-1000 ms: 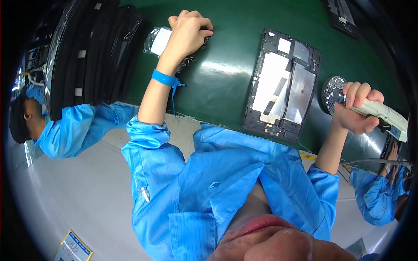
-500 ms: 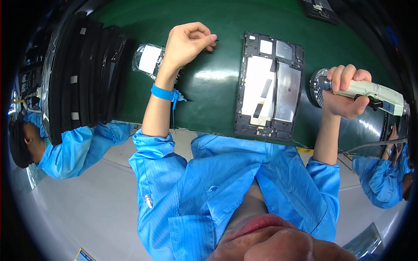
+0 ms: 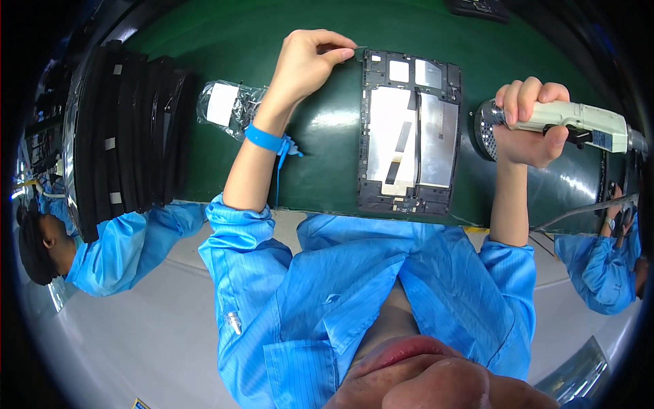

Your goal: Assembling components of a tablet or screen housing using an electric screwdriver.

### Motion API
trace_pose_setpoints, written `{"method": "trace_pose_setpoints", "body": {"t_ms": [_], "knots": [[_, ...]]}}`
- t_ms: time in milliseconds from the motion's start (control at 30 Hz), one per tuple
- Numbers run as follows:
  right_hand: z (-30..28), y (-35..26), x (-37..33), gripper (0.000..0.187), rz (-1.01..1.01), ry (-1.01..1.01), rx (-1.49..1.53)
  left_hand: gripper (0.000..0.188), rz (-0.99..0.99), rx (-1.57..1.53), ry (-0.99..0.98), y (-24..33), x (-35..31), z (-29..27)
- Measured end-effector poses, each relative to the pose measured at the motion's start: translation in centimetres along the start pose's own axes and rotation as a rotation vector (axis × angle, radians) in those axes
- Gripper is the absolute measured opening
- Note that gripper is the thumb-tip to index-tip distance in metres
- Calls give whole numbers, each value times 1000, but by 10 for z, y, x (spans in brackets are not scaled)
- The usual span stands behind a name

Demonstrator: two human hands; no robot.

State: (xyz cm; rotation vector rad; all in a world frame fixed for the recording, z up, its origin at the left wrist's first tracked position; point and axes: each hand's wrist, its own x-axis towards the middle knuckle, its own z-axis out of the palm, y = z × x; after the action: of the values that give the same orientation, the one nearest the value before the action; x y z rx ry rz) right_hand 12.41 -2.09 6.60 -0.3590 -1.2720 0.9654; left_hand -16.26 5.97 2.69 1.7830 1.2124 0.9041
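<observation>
My left hand, with a blue strap on its wrist, is at the far left corner of an opened tablet. Thumb and forefinger pinch a small thin dark piece, too small to name, close to that corner. The tablet lies on the green table, its silver plates and black frame facing up. To its right, my right hand is wrapped round a pale electric screwdriver, held sideways. A round perforated metal piece is at the screwdriver's left end; whether it is attached cannot be seen.
Black padded trays stand in a row at the left. A clear plastic bag with a white label lies beside my left forearm. Another dark device sits at the far edge. A grey cable runs at right. Co-workers sit on both sides.
My left hand has moved right and slightly away from me, bringing the small piece to the tablet's corner. My right hand keeps its grip on the screwdriver. The whole view has shifted slightly.
</observation>
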Motion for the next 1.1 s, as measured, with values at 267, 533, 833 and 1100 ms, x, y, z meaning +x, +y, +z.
{"method": "trace_pose_setpoints", "body": {"t_ms": [267, 533, 833, 1100], "knots": [[3, 1, 2, 43, -17, 1, -31, 14, 24, 133, -66, -1, 19, 22], [4, 5, 7, 42, 10, -16, -14, 11, 83, 198, -82, 3, 22, 19], [32, 36, 23, 38, 14, -43, 111, 7, -164, -173, -158, -17, 10, 19], [93, 98, 40, 51, 91, 89, 265, 7, -211, -339, -174, -32, 6, 24]]}}
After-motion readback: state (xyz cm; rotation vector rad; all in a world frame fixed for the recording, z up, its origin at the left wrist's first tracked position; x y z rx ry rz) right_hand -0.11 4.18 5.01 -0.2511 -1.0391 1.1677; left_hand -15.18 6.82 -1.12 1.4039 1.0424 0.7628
